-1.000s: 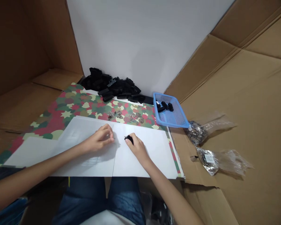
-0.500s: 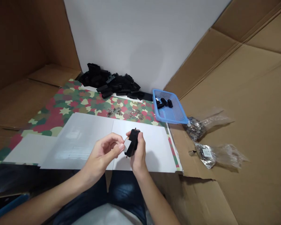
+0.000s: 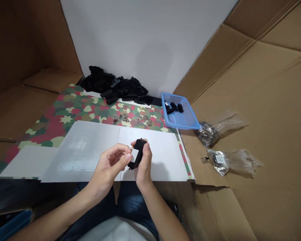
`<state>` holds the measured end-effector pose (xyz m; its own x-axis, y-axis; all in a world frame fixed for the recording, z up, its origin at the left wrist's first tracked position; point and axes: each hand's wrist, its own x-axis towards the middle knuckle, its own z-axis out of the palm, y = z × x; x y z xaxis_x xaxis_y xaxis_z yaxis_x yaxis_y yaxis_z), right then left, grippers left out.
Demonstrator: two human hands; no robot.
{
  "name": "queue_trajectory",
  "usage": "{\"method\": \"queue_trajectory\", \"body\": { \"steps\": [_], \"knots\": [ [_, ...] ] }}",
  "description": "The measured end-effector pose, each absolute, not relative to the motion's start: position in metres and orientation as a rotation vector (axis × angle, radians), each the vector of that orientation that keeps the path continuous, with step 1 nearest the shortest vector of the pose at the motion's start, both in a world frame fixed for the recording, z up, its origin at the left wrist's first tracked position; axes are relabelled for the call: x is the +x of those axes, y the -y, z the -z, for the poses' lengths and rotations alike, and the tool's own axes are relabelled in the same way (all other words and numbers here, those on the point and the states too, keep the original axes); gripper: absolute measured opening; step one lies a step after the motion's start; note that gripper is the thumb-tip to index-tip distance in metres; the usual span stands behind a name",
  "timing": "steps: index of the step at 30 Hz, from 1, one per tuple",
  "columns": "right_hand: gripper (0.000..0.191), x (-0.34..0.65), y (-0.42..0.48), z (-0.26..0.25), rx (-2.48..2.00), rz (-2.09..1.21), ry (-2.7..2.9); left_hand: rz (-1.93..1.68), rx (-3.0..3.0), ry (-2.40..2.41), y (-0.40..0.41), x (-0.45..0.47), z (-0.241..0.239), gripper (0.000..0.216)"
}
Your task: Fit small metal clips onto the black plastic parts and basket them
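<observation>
My right hand (image 3: 143, 169) is wrapped around a small black plastic housing (image 3: 139, 144), tilted, with short brown tips showing at its two ends. A white rectangular label (image 3: 134, 155) lies against the housing's left-facing side. The thumb and index finger of my left hand (image 3: 111, 167) pinch the label's left edge. Whether the label is stuck down cannot be seen. Both hands are held above the white sheets (image 3: 163, 154) on the table.
A pile of black housings (image 3: 120, 88) lies at the back. Small metal parts (image 3: 144, 120) sit in heaps on the camouflage-patterned cover (image 3: 87, 108). To the right are a blue basket (image 3: 183, 124) with several black pieces, and plastic bags of metal parts (image 3: 207, 134). Cardboard walls flank the table.
The housing has turned so its labelled side faces me more, and the white label now lies flatter against it. My right hand has shifted slightly left; my left hand keeps its pinch.
</observation>
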<state>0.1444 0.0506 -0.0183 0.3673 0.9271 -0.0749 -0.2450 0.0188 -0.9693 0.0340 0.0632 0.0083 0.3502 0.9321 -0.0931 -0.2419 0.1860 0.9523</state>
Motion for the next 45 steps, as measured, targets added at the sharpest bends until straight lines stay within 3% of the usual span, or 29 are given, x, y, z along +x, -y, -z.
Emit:
{"method": "queue_trajectory", "body": {
  "steps": [28,39,45],
  "knots": [
    [0.048,0.146,-0.055,0.017,-1.264,-1.008,0.73,-0.979,1.075,-0.89,-0.066,0.042,-0.008,0.02],
    [0.045,0.145,-0.053,0.017,-1.204,-1.074,0.672,-1.222,1.719,-1.097,-0.067,0.041,-0.005,0.005],
    [0.041,0.142,-0.053,0.016,-1.147,-1.084,0.72,-1.261,1.781,-1.032,-0.084,0.04,-0.006,0.005]
  ]
}}
